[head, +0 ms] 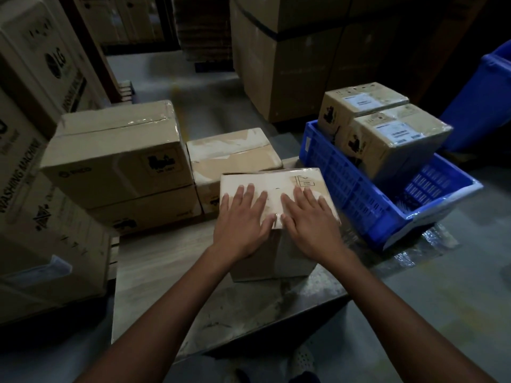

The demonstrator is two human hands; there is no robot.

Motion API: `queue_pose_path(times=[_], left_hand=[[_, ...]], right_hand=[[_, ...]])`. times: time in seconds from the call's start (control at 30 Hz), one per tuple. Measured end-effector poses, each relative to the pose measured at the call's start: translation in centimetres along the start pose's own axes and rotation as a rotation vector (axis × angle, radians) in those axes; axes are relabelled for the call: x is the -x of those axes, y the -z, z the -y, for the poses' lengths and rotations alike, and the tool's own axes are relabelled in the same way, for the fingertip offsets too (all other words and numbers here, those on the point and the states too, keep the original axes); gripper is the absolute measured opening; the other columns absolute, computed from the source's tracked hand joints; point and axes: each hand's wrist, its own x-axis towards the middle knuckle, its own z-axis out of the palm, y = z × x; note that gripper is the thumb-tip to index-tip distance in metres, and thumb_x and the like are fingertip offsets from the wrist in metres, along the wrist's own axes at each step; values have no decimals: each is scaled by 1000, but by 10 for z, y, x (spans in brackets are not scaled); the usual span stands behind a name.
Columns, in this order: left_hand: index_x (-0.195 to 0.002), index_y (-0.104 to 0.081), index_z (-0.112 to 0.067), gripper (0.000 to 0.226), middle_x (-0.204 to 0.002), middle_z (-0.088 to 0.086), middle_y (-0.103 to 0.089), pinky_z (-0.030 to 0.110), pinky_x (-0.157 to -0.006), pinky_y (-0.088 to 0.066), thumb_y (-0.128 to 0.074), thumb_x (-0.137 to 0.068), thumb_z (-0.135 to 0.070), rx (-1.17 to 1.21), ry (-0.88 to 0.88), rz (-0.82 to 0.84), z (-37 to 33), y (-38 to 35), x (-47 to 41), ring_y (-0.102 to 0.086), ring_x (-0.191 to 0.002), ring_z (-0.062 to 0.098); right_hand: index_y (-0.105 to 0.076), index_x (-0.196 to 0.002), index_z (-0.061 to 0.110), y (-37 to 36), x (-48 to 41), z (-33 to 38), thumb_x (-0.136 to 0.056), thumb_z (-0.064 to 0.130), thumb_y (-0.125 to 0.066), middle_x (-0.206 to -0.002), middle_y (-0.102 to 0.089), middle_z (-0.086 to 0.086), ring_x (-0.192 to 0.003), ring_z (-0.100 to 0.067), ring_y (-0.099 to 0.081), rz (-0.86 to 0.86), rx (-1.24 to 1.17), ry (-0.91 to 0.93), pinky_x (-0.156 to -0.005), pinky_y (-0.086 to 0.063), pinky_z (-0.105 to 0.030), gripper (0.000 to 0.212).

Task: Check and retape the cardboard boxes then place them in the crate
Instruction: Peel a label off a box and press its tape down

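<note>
Cardboard box (279, 183) | your left hand (240, 228) and right hand (309, 228) lie flat on its top, fingers straight, grasping nothing | blue crate (345, 189) beside it holds two boxes (398, 139)

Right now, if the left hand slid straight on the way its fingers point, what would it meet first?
Likely the worn box just behind. The left hand lies flat on the near box, fingers aimed that way; relative heights are unclear.
</note>
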Motion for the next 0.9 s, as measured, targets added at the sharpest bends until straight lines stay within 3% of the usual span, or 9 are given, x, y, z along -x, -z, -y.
queue_pose_path(times=[0.17, 0.33, 0.4, 0.47, 0.53, 0.6, 0.7, 0.83, 0.9], left_hand=[[-159, -16, -27, 65, -167, 7, -11, 52, -123, -9, -22, -102, -58, -54, 6, 14, 0, 2, -2, -8, -154, 27], [-152, -30, -27, 63, -148, 14, -36, 49, -108, -31, -32, -99, -60, -132, -87, -29, 7, 21, -26, -32, -135, 31], [-158, -18, -30, 64, -163, 16, -15, 50, -119, -17, -26, -102, -59, -65, -85, 38, 10, 20, -31, -15, -149, 33], [-160, -5, -33, 64, -168, 11, 6, 49, -123, 1, -18, -103, -59, -32, -80, 98, 11, 13, -30, 6, -155, 27], [-160, -1, -34, 64, -167, 9, 11, 48, -123, 6, -15, -103, -60, -19, -82, 108, 12, 8, -30, 12, -154, 24], [-160, -1, -35, 64, -168, 8, 10, 49, -123, 5, -15, -103, -60, -13, -76, 117, 14, 7, -32, 11, -154, 24], [-159, -12, -35, 63, -168, 10, -5, 51, -123, -8, -20, -102, -61, -51, -96, 112, 18, 10, -41, -4, -154, 28], [-148, -41, -27, 57, -146, 9, -43, 45, -105, -33, -36, -99, -56, -105, -134, -100, 18, 16, -44, -37, -133, 26], [-152, -35, -26, 62, -154, 13, -34, 46, -112, -28, -35, -99, -58, -72, -123, -125, 18, 15, -46, -31, -140, 27]], right_hand=[[-30, -155, 29, 6, 1, 0, -106, 47, -28, -166, -23, -7, -154, -23, -16, -17, 0, 7, -123, -15, -45, 53], [-52, -136, 25, 32, -18, 2, -101, 57, -40, -140, -54, -4, -127, -22, -50, -58, 50, -8, -99, -43, -43, 50], [-42, -149, 23, 37, -30, 1, -102, 53, -42, -152, -46, -7, -136, -24, -46, -39, -20, -25, -105, -42, -43, 55], [-23, -159, 23, 29, -39, 1, -105, 51, -36, -166, -23, -10, -151, -27, -24, 34, -6, 9, -119, -27, -44, 63], [-11, -162, 25, 13, -42, 0, -107, 50, -24, -169, -5, -9, -156, -26, -4, 75, 29, 38, -124, -8, -44, 62], [-8, -162, 26, 4, -43, -3, -107, 50, -20, -170, -1, -8, -156, -25, 1, 67, 21, 34, -125, -3, -44, 61], [-16, -161, 27, 8, -46, -5, -106, 51, -24, -169, -10, -8, -156, -25, -7, 59, 32, 52, -124, -10, -45, 61], [-44, -148, 27, 23, -53, -10, -99, 62, -36, -150, -45, -6, -138, -25, -40, -27, 109, 106, -110, -37, -50, 60], [-46, -145, 27, 25, -57, -14, -97, 65, -39, -146, -47, -4, -136, -23, -42, -72, 101, 113, -109, -37, -49, 62]])
